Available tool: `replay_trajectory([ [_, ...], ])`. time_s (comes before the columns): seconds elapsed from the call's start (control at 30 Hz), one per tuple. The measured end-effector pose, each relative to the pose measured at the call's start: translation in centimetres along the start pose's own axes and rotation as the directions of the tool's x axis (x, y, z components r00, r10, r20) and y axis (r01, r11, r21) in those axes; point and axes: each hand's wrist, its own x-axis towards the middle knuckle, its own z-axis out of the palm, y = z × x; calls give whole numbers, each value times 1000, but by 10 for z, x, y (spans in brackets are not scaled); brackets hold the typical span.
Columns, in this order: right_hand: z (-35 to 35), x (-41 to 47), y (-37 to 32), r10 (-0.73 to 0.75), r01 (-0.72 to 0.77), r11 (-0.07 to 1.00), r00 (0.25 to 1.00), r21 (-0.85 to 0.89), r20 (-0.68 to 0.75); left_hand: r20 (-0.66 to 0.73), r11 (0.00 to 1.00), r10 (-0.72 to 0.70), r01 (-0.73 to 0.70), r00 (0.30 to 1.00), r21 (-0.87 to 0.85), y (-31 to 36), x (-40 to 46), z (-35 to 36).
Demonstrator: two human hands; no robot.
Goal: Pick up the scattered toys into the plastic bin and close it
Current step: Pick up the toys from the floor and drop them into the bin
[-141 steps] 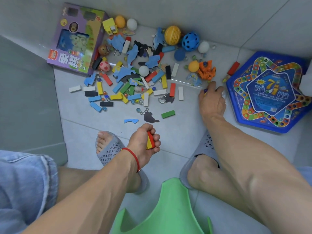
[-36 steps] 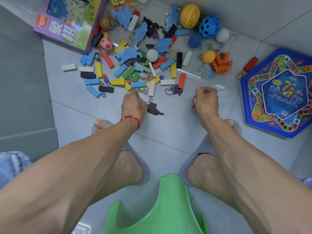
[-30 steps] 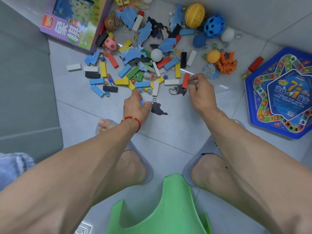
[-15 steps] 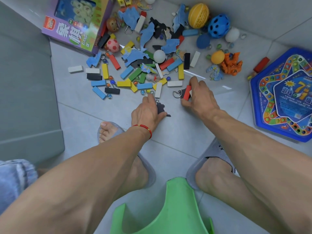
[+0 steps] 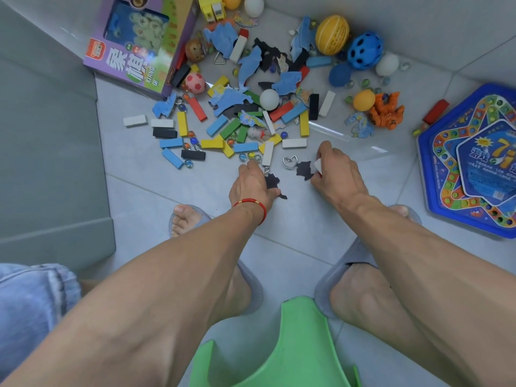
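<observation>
Scattered toys cover the floor tiles: coloured wooden blocks (image 5: pixel 245 147), blue and black puzzle pieces, marbles (image 5: pixel 250 155) and balls. My left hand (image 5: pixel 251 185) lies knuckles-up over a black puzzle piece (image 5: pixel 275 181), its curled fingertips down by the marbles and a small metal clip. What is under its palm is hidden. My right hand (image 5: pixel 336 170) pinches a white block (image 5: pixel 318 165) just right of a second black puzzle piece (image 5: pixel 303 170) and a metal ring (image 5: pixel 289 161). No bin shows in view.
A purple game box (image 5: pixel 139 46) lies at the back left and a blue hexagonal board game (image 5: pixel 474 169) at the right. Grey furniture (image 5: pixel 50 141) borders the left. A green plastic piece (image 5: pixel 279 347) sits between my slippered feet. A wall runs behind the toys.
My right hand pulled back from the pile; the red block it pinched is no longer visible and the white block shows in its fingers. My left hand slid forward over the black piece toward the marbles.
</observation>
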Motion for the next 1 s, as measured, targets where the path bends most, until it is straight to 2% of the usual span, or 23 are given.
replay_trajectory([
  [0.2, -3, 3, -14, -25, 26, 999, 999, 21, -30, 80, 997, 42, -47, 996, 60, -3, 3, -6],
  [0.33, 4, 3, -21, -97, 98, 995, 995, -15, 39, 130, 992, 91, -101, 987, 75, -10, 1, -11],
  [0.4, 9, 1, -20, -61, 61, 998, 996, 0, 70, 97, 993, 75, -82, 993, 80, -17, -3, -12],
  [0.53, 13, -9, -14, 42, -47, 996, 997, 73, 64, -9, 1000, 10, -10, 1000, -15, -22, -9, -11],
  [0.67, 13, -20, -9, 59, -67, 991, 995, 119, 75, -71, 998, 56, -54, 996, 28, -15, -11, -6],
  [0.87, -7, -21, -7, -38, 31, 987, 998, 158, 40, -115, 991, 58, -43, 992, 123, 0, -7, 6],
  [1.0, -7, -8, -19, -183, 179, 982, 981, 60, 67, -38, 998, -21, 23, 999, 53, 1, -7, 3],
])
